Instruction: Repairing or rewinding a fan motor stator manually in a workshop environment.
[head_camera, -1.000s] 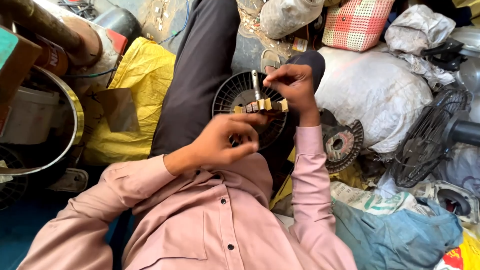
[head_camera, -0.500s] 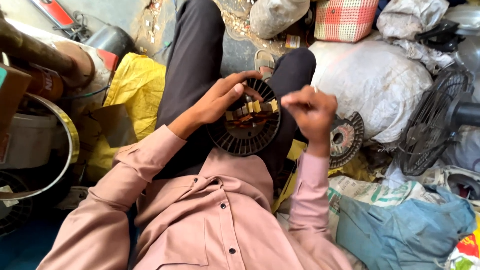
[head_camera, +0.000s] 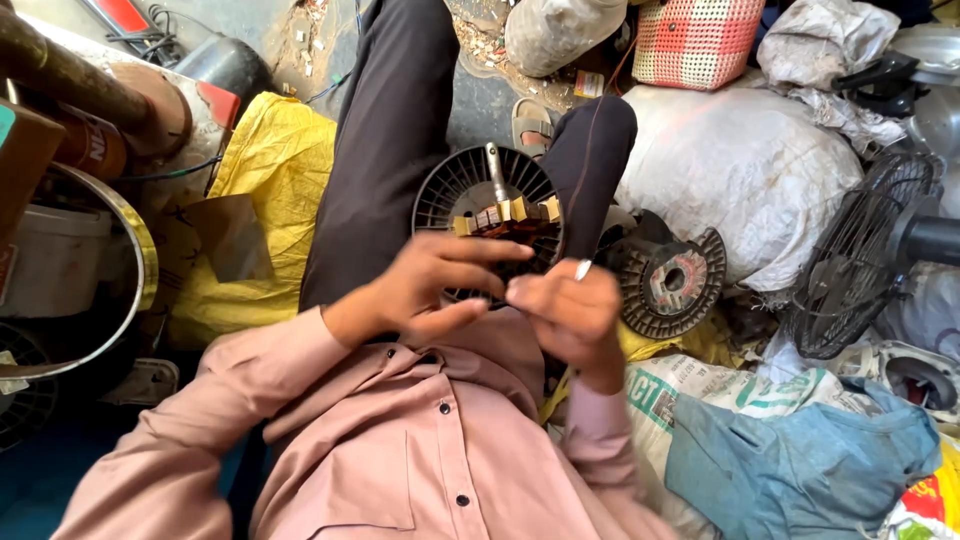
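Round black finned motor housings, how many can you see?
2: one motor housing in the lap under both hands, one second housing beside the right knee. Others may be buried.

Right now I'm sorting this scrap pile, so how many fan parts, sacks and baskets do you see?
Fan motors with round housing: 2, one at the hands, one beside the knee
Fan guard: 1
White sacks: 2
Yellow sack: 1
Basket: 1
Total: 7
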